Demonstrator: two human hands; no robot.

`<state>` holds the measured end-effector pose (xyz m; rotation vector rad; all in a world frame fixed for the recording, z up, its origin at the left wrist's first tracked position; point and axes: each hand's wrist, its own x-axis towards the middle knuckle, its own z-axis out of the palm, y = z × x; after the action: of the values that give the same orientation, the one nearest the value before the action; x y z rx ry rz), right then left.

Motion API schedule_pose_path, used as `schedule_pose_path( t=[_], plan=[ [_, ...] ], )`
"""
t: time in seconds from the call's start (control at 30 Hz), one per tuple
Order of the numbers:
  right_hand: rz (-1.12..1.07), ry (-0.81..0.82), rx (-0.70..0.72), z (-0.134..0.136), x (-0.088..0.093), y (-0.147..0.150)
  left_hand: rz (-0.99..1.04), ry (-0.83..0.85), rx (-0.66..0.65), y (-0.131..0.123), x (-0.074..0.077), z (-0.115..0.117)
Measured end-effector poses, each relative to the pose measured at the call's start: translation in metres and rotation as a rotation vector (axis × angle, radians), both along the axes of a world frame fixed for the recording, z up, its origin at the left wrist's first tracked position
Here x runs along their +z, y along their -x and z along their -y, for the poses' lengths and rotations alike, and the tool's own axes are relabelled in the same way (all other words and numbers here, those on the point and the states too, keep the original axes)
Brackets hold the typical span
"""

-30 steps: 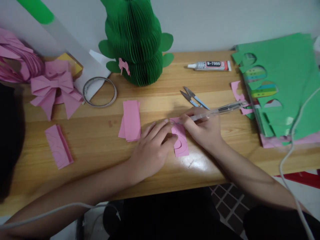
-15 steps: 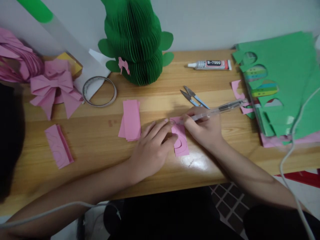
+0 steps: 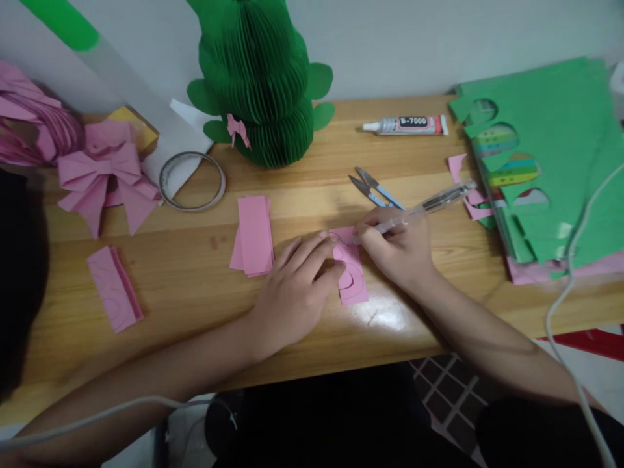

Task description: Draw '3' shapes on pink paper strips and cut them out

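Observation:
My left hand (image 3: pixel 295 286) lies flat on the wooden table (image 3: pixel 195 286), fingers stretched out and pressing the left edge of a small pink paper strip (image 3: pixel 351 283) with curved lines drawn on it. My right hand (image 3: pixel 397 250) is closed round a clear pen (image 3: pixel 429 205), whose tip touches the strip's upper end. A stack of plain pink strips (image 3: pixel 254 235) lies just left of my left hand.
A green honeycomb paper tree (image 3: pixel 258 78) stands at the back. Small snips (image 3: pixel 373 188) and a glue tube (image 3: pixel 407 125) lie behind my right hand. Green paper sheets (image 3: pixel 550 162) are stacked on the right. A tape ring (image 3: pixel 192 181), pink bows (image 3: pixel 104 179) and marked pink strips (image 3: pixel 114 289) lie on the left.
The hands hold almost the same pose; the pen tip has shifted only slightly on the strip's upper end. The view has tilted a little.

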<state>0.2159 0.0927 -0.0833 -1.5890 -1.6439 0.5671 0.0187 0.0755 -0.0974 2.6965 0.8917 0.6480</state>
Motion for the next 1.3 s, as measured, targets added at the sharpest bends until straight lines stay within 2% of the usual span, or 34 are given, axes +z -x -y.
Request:
schedule_pose_path(
  t=[0.3, 0.47, 0.6, 0.7, 0.77, 0.83, 0.97, 1.3],
  plan=[
    [-0.298, -0.091, -0.061, 0.000, 0.001, 0.006, 0.019, 0.004, -0.008, 0.000, 0.000, 0.000],
    [-0.391, -0.224, -0.189, 0.002, 0.027, -0.001, 0.004, -0.011, -0.015, 0.001, 0.002, -0.001],
    [-0.317, -0.236, -0.168, 0.017, 0.043, -0.015, -0.023, -0.013, -0.010, 0.002, 0.003, 0.000],
    [-0.295, -0.064, -0.082, 0.025, 0.037, -0.019, -0.025, -0.021, 0.002, 0.001, 0.004, 0.000],
    [-0.328, 0.065, -0.037, 0.026, 0.025, -0.018, -0.030, -0.017, 0.005, 0.000, 0.004, 0.000],
    [-0.343, 0.118, -0.016, 0.025, 0.014, -0.016, -0.030, -0.015, 0.001, 0.000, 0.003, 0.000],
    [-0.327, 0.149, 0.031, 0.023, 0.001, -0.013, -0.023, -0.030, -0.001, 0.000, 0.002, 0.001],
    [-0.280, 0.139, 0.061, 0.025, 0.003, -0.011, -0.044, -0.019, 0.019, 0.001, 0.002, 0.003]
  ],
)
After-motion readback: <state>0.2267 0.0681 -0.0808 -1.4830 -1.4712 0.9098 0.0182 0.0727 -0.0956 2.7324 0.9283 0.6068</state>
